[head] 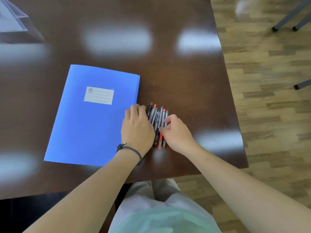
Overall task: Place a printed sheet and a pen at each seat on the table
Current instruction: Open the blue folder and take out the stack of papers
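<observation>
A closed blue folder with a white label lies flat on the dark brown table. Just right of it, several pens, black, clear and red, lie side by side in a bunch. My left hand rests palm down across the folder's right edge, its fingers against the left side of the pens. My right hand touches the bunch from the right, fingertips curled and pinching at the outer pens. No printed sheet is visible; the folder hides whatever is inside.
The table's right edge and near edge run close to the pens. A clear acrylic sign stand sits at the far left. Chair legs stand on the wooden floor to the right.
</observation>
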